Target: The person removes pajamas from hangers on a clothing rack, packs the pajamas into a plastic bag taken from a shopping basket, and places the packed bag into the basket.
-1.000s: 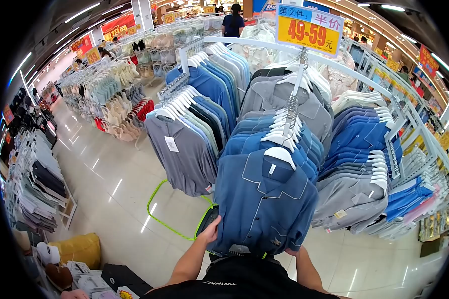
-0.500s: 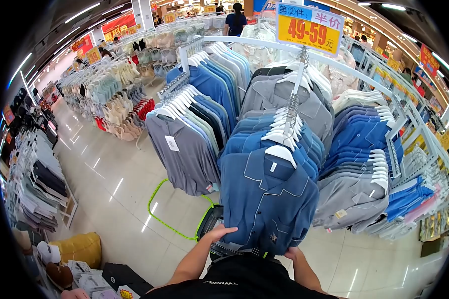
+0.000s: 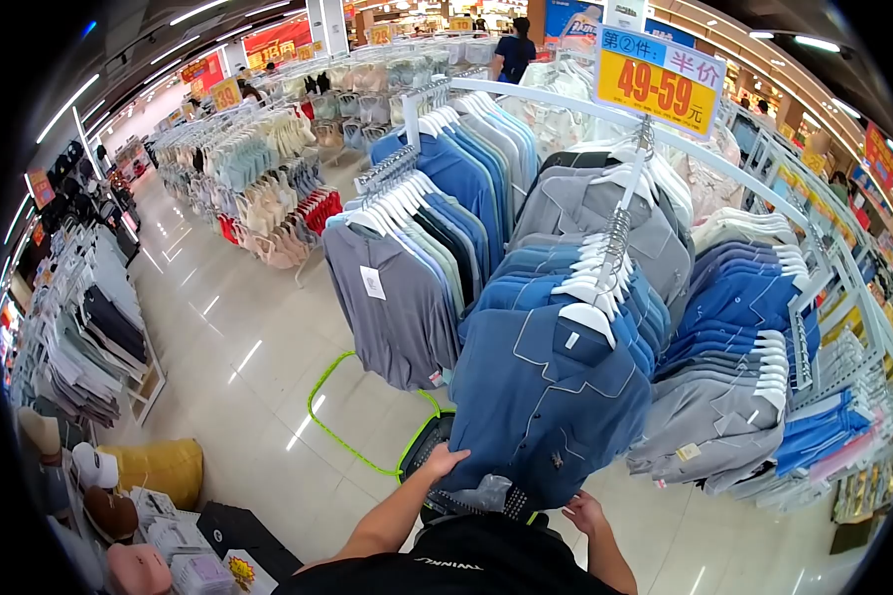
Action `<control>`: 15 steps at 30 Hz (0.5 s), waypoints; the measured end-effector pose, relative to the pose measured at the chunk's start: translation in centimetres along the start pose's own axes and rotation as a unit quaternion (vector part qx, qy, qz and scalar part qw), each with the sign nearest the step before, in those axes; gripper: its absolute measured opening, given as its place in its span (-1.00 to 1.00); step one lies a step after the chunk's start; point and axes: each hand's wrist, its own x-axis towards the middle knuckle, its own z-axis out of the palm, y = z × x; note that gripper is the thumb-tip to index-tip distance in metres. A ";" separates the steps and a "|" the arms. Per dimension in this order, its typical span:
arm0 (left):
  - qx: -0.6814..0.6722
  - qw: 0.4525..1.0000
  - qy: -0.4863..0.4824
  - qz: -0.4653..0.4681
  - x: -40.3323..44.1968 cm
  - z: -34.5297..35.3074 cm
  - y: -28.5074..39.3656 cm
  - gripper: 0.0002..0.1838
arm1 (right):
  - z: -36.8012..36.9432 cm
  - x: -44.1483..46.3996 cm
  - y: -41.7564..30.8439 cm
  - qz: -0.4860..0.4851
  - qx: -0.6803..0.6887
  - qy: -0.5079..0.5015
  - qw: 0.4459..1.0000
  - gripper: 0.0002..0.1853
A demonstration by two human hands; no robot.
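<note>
Blue shirt [image 3: 551, 407] hangs from a white hanger [image 3: 590, 320], long axis descending between the hands; the nearer left hand [image 3: 442, 464], thumb extended, meets its left edge; right hand [image 3: 586, 512], fingers half-curled, lies beside its lower hem; either's grip cannot be told.

Matt cloth shirt [image 3: 541, 402] (glossy floor [image 3: 258, 322])

Bright ceiling lights [image 3: 817, 44], floor [image 3: 218, 387] glare, warped edges perhaps soft
</note>
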 end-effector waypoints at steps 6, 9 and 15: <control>0.022 0.999 0.031 0.022 0.2 -0.1 -0.6 -0.57 | 2.1 -0.1 -1.3 -0.021 -0.098 0.045 0.994 -0.53; 0.035 0.998 0.049 0.035 0.3 -0.3 -0.8 -0.56 | 2.8 0.2 -1.4 -0.025 -0.144 0.070 0.987 -0.61; 0.089 0.989 0.099 0.067 2.1 -1.5 -3.6 -0.59 | 1.3 2.3 -0.2 -0.050 -0.126 0.169 0.976 -0.67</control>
